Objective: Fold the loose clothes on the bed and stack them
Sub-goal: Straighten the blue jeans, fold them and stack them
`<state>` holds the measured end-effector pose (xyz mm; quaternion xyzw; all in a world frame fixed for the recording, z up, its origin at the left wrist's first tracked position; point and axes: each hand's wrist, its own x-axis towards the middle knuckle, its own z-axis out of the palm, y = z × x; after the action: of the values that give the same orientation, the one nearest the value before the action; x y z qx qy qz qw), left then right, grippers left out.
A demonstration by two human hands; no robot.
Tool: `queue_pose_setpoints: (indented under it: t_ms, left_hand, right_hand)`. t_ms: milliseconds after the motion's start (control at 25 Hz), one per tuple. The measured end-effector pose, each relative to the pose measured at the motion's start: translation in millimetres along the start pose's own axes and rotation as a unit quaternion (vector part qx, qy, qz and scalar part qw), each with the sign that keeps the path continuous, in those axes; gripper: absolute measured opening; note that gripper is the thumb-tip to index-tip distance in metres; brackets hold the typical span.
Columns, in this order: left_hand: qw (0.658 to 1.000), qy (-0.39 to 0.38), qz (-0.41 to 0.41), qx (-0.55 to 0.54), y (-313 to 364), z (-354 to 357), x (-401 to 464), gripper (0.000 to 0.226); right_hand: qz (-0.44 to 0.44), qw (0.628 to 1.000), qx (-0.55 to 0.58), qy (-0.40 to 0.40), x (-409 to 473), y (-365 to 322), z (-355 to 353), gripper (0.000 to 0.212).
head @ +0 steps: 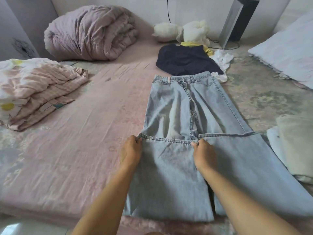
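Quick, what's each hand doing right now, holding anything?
Left hand: pinches the folded-up hem of the jeans at its left corner.
Right hand: pinches the same hem at its right corner.

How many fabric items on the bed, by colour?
Light blue: 1, the jeans, hem pinched by left hand and right hand
Dark navy: 1, garment
Yellow: 1, garment, mostly hidden
White: 1, crumpled garment
Mauve: 1, rolled duvet
Pink floral: 1, folded blanket
Total: 6
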<state>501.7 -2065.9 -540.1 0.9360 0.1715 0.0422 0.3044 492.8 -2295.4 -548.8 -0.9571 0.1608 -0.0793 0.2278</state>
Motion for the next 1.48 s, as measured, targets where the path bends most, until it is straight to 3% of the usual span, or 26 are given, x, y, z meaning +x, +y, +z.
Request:
queue_pose_setpoints:
  t_ms: [80,200,280,400,480,680,720,800,920,960,1040,1120,1320,1400,1480]
  left_hand:
    - [0.999,0.022,0.017,0.038,-0.9,3.1,2.3,0.028]
    - [0.997,0.078,0.012,0.014,0.2,0.4,-0.1,0.027]
    - [0.993,0.111,0.03,-0.01,-0.6,1.5,-6.8,0.026]
    - [0.981,0.163,0.068,-0.076,2.1,2.5,-12.1,0.023]
    - [0.982,0.158,0.077,-0.071,2.1,4.3,-5.3,0.023]
    - [0.985,0.033,0.071,0.152,-7.4,11.9,14.1,0.048]
    - [0.979,0.026,0.06,0.194,-2.8,10.4,13.5,0.048]
    - [0.973,0.026,0.081,0.214,12.1,7.8,10.0,0.053]
    - [0.944,-0.001,0.275,0.181,21.2,15.6,-6.8,0.064]
    - [0.929,-0.037,0.31,0.198,18.2,20.7,-11.4,0.068]
    - [0.914,-0.094,0.297,0.259,4.6,35.9,-13.3,0.077]
    - [0.918,-0.088,0.276,0.272,-0.1,38.9,-11.8,0.079]
    - [0.913,-0.1,0.274,0.286,-6.1,37.0,-12.8,0.083]
    - [0.911,-0.126,0.262,0.293,-1.7,30.6,-15.0,0.074]
    - [0.912,-0.12,0.268,0.286,-3.3,17.0,-22.1,0.064]
  right_hand:
    - [-0.033,0.998,0.017,0.05,0.8,5.0,7.1,0.028]
    - [-0.092,0.987,0.056,0.121,1.0,8.5,8.2,0.02]
    - [-0.129,0.976,0.034,0.174,0.0,11.6,8.3,0.025]
    - [-0.135,0.957,-0.004,0.256,-4.9,13.2,2.6,0.03]
    - [-0.12,0.955,0.001,0.272,-2.9,10.6,-0.9,0.028]
    - [-0.087,0.991,-0.071,0.067,16.8,8.2,4.5,0.029]
    - [-0.07,0.993,-0.084,0.05,19.1,7.2,1.7,0.027]
    - [-0.071,0.987,-0.113,0.09,17.0,-2.0,-2.4,0.032]
    - [-0.233,0.962,-0.108,0.088,-8.5,-20.8,11.6,0.049]
    - [-0.259,0.958,-0.117,0.032,-17.7,-21.0,18.8,0.06]
    - [-0.253,0.953,-0.147,-0.084,-26.6,-10.8,28.0,0.085]
    - [-0.219,0.954,-0.149,-0.143,-24.3,-5.1,28.2,0.095]
    - [-0.219,0.948,-0.185,-0.137,-38.1,-8.8,17.4,0.095]
    - [-0.201,0.947,-0.194,-0.157,-45.6,-6.0,14.1,0.084]
    - [-0.228,0.954,-0.176,-0.083,-62.5,-19.0,7.2,0.068]
